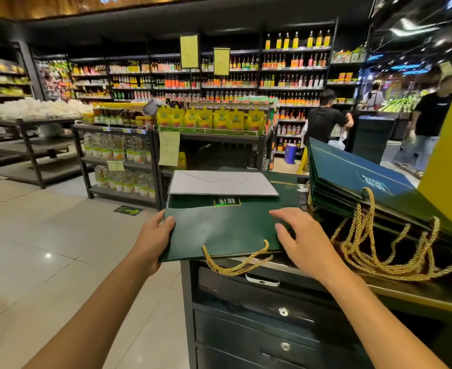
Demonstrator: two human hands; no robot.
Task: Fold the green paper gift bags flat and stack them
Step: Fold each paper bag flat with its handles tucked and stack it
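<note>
Left hand (153, 241) grips the left edge of the green bag (219, 230), thumb on top, the other fingers hidden beneath. Right hand (306, 243) rests on the bag's right end, fingers extended, gripping nothing. The bag lies flattened on top of the counter (246, 328), its left end overhanging the counter's left side. Its gold rope handle (235, 265) hangs over the counter's front edge. A stack of green bags (352, 182) sits tilted on the counter's right part.

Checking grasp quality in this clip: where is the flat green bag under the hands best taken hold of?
Pinch the green bag at its left edge, coming from the left: that edge overhangs the counter, where the left hand grips it. Elsewhere it lies flat on the counter.
</note>
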